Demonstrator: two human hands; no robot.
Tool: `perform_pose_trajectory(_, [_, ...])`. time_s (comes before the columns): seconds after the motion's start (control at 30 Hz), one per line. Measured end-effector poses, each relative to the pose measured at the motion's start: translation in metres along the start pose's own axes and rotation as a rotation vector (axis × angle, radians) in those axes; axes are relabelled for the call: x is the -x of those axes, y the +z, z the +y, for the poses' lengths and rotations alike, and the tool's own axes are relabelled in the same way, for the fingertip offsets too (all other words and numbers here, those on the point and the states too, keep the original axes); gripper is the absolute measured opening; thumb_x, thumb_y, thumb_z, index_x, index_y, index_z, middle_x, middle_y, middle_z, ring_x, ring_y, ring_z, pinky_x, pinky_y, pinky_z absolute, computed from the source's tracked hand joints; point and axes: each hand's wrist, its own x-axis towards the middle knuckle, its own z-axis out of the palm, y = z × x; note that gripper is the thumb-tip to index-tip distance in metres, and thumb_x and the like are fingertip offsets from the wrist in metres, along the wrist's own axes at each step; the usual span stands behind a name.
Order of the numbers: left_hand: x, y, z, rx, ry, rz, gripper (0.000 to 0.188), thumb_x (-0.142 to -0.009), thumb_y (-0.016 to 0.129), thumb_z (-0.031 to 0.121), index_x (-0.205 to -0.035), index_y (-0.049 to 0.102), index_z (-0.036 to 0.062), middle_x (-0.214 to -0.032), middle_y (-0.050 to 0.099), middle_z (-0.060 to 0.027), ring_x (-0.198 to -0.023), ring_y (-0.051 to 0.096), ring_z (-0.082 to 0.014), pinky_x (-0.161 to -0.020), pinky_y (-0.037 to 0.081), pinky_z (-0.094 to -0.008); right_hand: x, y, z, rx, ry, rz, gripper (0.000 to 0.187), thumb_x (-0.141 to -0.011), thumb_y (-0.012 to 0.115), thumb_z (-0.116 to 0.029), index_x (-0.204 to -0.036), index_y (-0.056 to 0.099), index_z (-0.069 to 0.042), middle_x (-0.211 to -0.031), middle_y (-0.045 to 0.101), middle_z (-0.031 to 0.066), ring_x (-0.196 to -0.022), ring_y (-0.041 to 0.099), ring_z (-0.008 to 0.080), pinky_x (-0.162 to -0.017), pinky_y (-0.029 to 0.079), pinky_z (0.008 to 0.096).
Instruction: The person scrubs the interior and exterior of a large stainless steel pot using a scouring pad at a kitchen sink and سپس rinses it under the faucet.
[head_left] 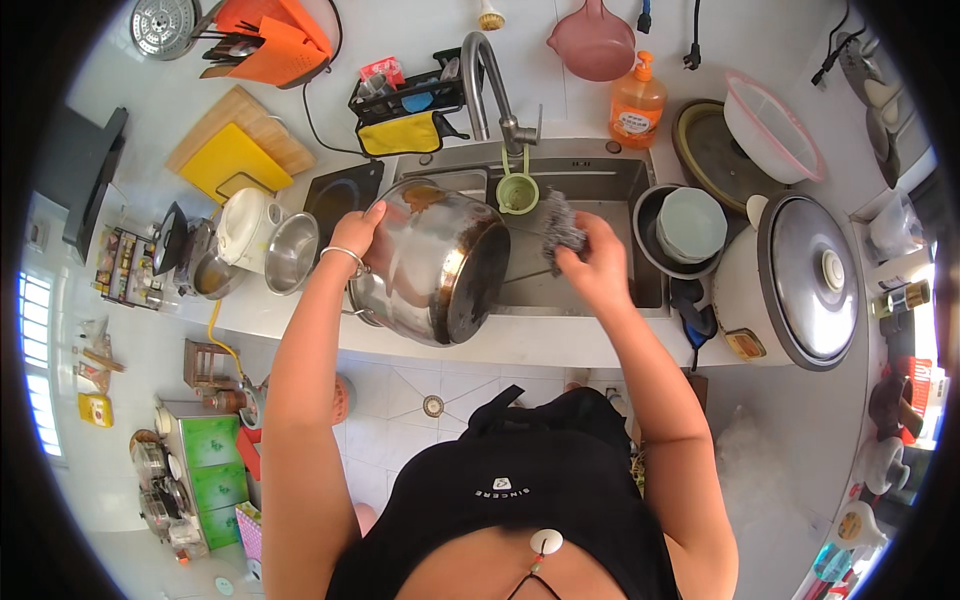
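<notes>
A large stainless steel pot point(410, 250) is tipped on its side over the left part of the sink, its scorched, brown-stained bottom turned to the right. My left hand point(354, 236) grips the pot at its left end; some fingers are hidden. Over the sink basin, my right hand point(598, 262) pinches a grey steel wool scrubber point(563, 230), apart from the pot. Between the two, a small green ladle-like cup point(518, 193) hangs beneath the steel faucet point(490, 85). Part of the sink point(600, 200) is covered by the pot.
Right of the sink stand stacked bowls point(692, 226) and a big lidded cooker point(800, 280). Behind are an orange soap bottle point(638, 105) and a black rack point(425, 90) with a yellow cloth. Steel bowl point(291, 254) and cutting boards point(230, 160) sit left.
</notes>
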Motion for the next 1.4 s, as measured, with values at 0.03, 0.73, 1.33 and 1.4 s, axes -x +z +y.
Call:
perform_pose_trajectory(0.03, [0.0, 0.002, 0.005, -0.103, 0.057, 0.052, 0.062, -0.09, 0.052, 0.056, -0.089, 0.062, -0.0056, -0.085, 0.064, -0.0215, -0.081, 0.061, -0.0348, -0.073, 0.046, -0.042, -0.007, 0.011, 0.004, 0.041, -0.035, 0.007, 0.037, -0.069, 0.064, -0.006, -0.103, 0.058, 0.007, -0.107, 0.061, 0.0191, -0.095, 0.062, 0.0323, -0.08, 0.052, 0.0363])
perform_pose_trajectory(0.73, [-0.012, 0.014, 0.008, -0.386, 0.236, 0.301, 0.041, -0.098, 0.041, 0.036, -0.087, 0.055, -0.0007, -0.089, 0.059, -0.0286, -0.086, 0.053, -0.0493, -0.074, 0.043, -0.0519, -0.075, 0.115, 0.097, -0.232, 0.042, -0.277, 0.048, -0.08, 0.07, -0.011, -0.124, 0.052, -0.002, -0.124, 0.054, 0.0171, -0.114, 0.051, 0.0326, -0.098, 0.041, 0.0358])
perform_pose_trajectory(1.33, [-0.006, 0.016, 0.008, -0.376, 0.239, 0.327, 0.039, -0.098, 0.04, 0.035, -0.088, 0.055, 0.0001, -0.087, 0.06, -0.0282, -0.085, 0.055, -0.0489, -0.072, 0.043, -0.0532, -0.125, 0.024, 0.129, -1.291, 0.758, -0.011, 0.034, -0.083, 0.063, -0.014, -0.115, 0.055, -0.006, -0.111, 0.062, 0.0109, -0.106, 0.059, 0.0284, -0.088, 0.046, 0.0542])
perform_pose_trajectory(1.4, [-0.007, 0.016, 0.007, -0.38, 0.257, 0.335, 0.039, -0.098, 0.04, 0.035, -0.088, 0.055, 0.0, -0.087, 0.06, -0.0284, -0.085, 0.055, -0.049, -0.073, 0.044, -0.0532, -0.138, 0.001, 0.128, -1.228, 0.788, 0.078, 0.033, -0.084, 0.063, -0.016, -0.115, 0.055, -0.007, -0.11, 0.062, 0.01, -0.106, 0.059, 0.0275, -0.088, 0.047, 0.0544])
